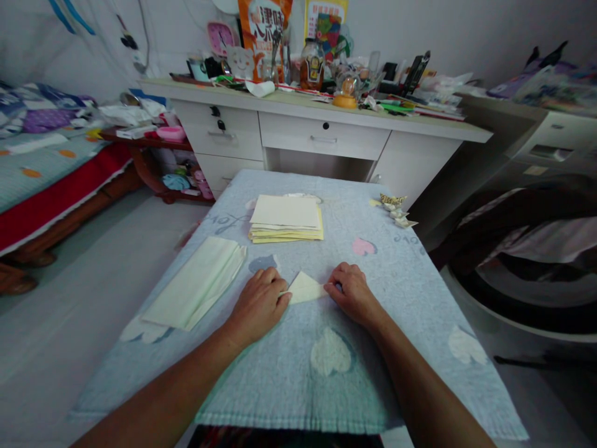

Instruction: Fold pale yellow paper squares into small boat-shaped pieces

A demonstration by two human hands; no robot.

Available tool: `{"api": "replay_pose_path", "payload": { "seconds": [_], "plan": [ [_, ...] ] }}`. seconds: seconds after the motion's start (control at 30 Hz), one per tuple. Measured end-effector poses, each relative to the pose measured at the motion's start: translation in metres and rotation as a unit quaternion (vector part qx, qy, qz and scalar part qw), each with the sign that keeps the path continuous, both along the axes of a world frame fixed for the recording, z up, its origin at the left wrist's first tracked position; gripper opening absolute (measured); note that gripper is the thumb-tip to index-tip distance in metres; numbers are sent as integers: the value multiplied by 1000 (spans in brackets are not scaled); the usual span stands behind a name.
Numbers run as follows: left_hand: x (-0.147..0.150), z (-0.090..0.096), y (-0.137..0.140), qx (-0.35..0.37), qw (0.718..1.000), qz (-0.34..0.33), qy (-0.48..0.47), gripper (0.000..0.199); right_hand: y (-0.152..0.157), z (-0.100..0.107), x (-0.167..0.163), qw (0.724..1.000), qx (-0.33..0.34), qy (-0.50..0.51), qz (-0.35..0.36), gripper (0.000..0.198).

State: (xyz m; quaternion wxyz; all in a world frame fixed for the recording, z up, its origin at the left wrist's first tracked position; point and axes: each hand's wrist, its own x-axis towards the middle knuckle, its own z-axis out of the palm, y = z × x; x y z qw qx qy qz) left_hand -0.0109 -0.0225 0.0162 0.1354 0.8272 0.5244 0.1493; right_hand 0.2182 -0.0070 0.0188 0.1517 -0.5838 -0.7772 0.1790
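Note:
A small cream sheet of folded paper (305,288) lies on the table between my hands, with a pointed peak at its top and a band along its lower edge. My left hand (263,298) pinches its left end between thumb and fingers. At the opposite end, my right hand (349,289) is closed on the paper's right tip. Beyond my hands rests a stack of cream and yellow paper (285,211). To the left lies a longer folded pale paper bundle (198,283). Several small folded paper pieces (396,208) sit near the far right corner.
A blue cloth with heart prints (377,386) covers the table. Behind stands a white desk (321,127) crowded with a honey jar (312,65), bags and small items. A washing machine (536,162) stands at the right, a bed (51,168) at the left.

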Motion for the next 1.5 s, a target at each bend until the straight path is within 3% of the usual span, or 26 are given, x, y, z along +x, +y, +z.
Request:
{"api": "replay_pose_path", "payload": {
  "seconds": [0.4, 0.6, 0.77, 1.07, 1.17, 1.3, 1.4, 1.5],
  "plan": [
    [1, -5, 0, 34, 999, -2, 28, 8, 0, -4, 0, 1000, 18, -11, -1, 12],
    [0, -13, 1, 101, 987, -122, 4, 38, 1, -8, 2, 1000, 21, -16, -4, 12],
    [0, -20, 2, 69, 978, -190, 45, 36, 1, -8, 3, 999, 14, -18, -24, 14],
    [1, -21, 4, 35, 983, -180, 23, 32, 1, -5, 13, 998, 4, 23, -50, 6],
    [1, -22, 5, 27, 983, -176, 31, 31, 2, -5, 18, 992, 60, 102, -53, 11],
    [2, -20, 4, 29, 983, -176, 39, 32, -7, 1, 7, 971, 144, 192, -2, 16],
    [3, -20, 4, 26, 984, -175, 21, 30, -14, 2, -11, 978, 109, 156, 86, 18],
    [3, -18, 5, 21, 985, -174, -2, 29, -16, -5, -26, 987, 91, 72, 110, 17]
  ]
}}
